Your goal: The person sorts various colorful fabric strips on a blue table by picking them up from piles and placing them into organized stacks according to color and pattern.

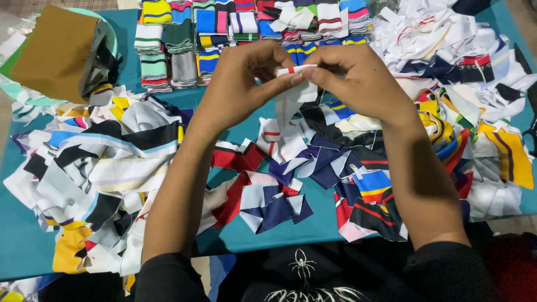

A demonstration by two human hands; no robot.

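I see my left hand and right hand raised together just above the middle of the view, both pinching one small white cloth strip with a red stripe at its top edge; the fingertips of each hand grasp that top edge, touching one another, and the rest of the strip hangs down between them. At eight o'clock from my hands lies a wide heap of loose cloth scraps in white, black, yellow and pale blue. At five o'clock lies a looser spread of navy, red and white cut pieces, partly hidden by my forearms. At twelve o'clock, just beyond my knuckles, folded striped bands sit in neat stacked rows. At two o'clock there is a mound of mostly white trimmings. At ten o'clock a brown padded object leans on a pale green tub rim, tilted. Everything rests on a teal table cover, bare only in patches near me. The floor shows dimly at the far corners.
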